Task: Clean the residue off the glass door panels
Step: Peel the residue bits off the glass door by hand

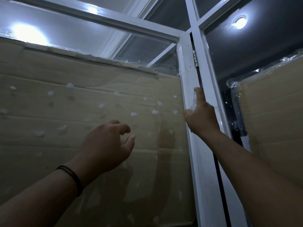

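The right hand [200, 118] grips a small clear spray bottle [194, 103], index finger raised over its top, held up against the white door frame [188, 89]. The left hand [106, 145] hovers with fingers loosely curled, holding nothing, close to the left glass panel [82, 104]; whether it touches is hard to say. White residue spots [133, 114] dot that panel, with cardboard [49, 71] behind it. A black band [72, 179] circles the left wrist.
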A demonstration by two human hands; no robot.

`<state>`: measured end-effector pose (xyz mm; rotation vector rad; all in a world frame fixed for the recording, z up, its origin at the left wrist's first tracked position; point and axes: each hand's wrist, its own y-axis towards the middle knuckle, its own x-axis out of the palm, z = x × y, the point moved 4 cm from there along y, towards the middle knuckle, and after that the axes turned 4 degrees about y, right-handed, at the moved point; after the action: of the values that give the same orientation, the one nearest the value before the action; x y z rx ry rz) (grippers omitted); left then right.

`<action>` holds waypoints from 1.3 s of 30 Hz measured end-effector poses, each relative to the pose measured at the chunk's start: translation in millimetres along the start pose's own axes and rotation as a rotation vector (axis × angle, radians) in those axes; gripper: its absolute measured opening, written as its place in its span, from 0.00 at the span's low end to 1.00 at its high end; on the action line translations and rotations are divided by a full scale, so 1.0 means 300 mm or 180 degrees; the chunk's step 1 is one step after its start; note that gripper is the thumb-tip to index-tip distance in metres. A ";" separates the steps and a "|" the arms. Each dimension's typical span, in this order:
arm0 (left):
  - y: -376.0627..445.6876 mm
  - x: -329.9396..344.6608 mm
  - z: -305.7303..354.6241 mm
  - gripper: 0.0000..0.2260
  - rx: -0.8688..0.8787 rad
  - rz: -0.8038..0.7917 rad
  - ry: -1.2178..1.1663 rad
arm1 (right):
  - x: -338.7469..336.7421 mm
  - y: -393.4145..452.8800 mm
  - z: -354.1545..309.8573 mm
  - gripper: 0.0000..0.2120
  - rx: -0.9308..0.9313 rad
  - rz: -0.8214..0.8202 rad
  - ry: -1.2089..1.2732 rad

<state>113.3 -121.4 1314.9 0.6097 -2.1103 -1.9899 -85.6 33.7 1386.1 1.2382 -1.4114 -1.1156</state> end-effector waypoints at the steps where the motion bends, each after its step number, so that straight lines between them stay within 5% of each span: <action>1: 0.004 -0.001 0.003 0.15 0.0005 0.0018 0.0001 | 0.003 0.002 0.004 0.31 -0.0001 0.0012 -0.0009; 16: 0.023 -0.015 0.000 0.16 0.0011 0.0043 0.0075 | 0.013 -0.001 0.005 0.26 -0.0106 0.0079 -0.0010; 24: -0.004 -0.030 -0.014 0.15 -0.0010 0.0031 0.0116 | 0.020 -0.087 0.014 0.36 0.0088 -0.0178 -0.0121; 39: -0.054 -0.137 -0.092 0.15 -0.0081 0.0024 0.0152 | 0.048 -0.192 -0.135 0.30 -0.0101 -0.0042 0.0039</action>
<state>163.9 -130.0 1307.5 0.6375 -2.0538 -1.9748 -37.6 12.4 1337.2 1.2316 -1.3732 -1.1334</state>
